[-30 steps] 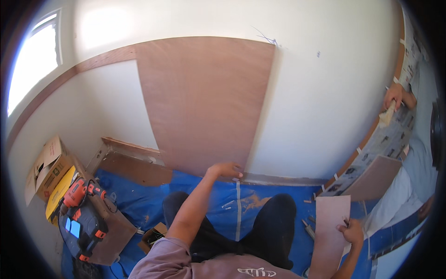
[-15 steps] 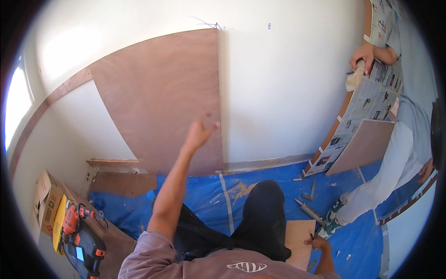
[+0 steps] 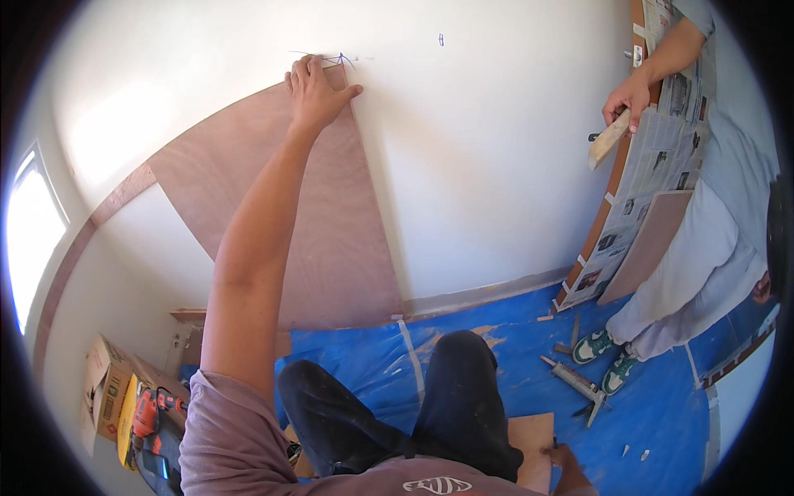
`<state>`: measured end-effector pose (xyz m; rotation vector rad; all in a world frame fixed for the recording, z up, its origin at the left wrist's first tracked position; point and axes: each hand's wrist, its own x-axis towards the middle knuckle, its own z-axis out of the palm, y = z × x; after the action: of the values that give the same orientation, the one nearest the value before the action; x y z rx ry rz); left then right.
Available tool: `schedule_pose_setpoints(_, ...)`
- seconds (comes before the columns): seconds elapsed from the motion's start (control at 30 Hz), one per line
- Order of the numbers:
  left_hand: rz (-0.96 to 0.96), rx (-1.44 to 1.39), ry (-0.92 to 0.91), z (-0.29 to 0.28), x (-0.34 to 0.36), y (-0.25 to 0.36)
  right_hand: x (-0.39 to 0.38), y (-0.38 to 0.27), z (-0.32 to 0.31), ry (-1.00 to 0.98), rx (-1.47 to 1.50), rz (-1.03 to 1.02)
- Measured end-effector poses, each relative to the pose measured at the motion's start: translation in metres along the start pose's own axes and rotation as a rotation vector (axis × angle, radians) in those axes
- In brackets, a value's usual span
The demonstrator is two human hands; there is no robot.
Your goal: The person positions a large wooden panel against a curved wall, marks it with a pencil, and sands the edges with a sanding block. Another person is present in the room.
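wall panel (image 3: pixel 332 215), left hand (image 3: pixel 317 101) at top

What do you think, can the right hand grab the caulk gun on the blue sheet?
Probably yes: the caulk gun lies ahead of the right hand, with just blue sheet between. But the hand is at the wood board, so it might need to let go first.

Daylight glares white through the window (image 3: pixel 31 240) at left, brightening the wall (image 3: pixel 488 165), while fisheye distortion bends straight outer edges.
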<state>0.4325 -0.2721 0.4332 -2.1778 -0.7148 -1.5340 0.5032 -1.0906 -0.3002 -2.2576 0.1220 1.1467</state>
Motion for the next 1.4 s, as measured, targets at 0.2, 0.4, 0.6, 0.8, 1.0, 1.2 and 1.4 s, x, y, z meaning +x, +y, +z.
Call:
schedule_pose_setpoints(0.2, -0.035, -0.071, 0.004, 0.002, -0.013, -0.001, 0.008, 0.024, 0.037, 0.230, -0.320, -0.115)
schedule_pose_setpoints(0.4, 0.006, -0.037, 0.100, -0.024, -0.031, 0.012, 0.045, 0.058, 0.061, 0.337, -0.506, -0.271)
schedule_pose_setpoints(0.6, 0.022, -0.012, 0.028, -0.015, -0.027, 0.003, 0.047, 0.039, 0.058, 0.280, -0.466, -0.100)
schedule_pose_setpoints(0.8, -0.002, 0.022, -0.082, 0.008, -0.012, -0.008, 0.027, 0.025, 0.057, 0.315, -0.351, -0.012)
schedule_pose_setpoints(1.0, 0.014, 0.050, -0.114, 0.017, -0.009, -0.013, 0.044, 0.050, 0.063, 0.341, -0.397, -0.062)
schedule_pose_setpoints(1.2, 0.022, 0.077, -0.126, 0.017, -0.009, -0.017, 0.076, 0.064, 0.068, 0.361, -0.499, -0.048)
schedule_pose_setpoints(1.4, 0.051, 0.037, -0.098, 0.019, -0.010, -0.018, 0.086, 0.064, 0.064, 0.215, -0.288, -0.014)
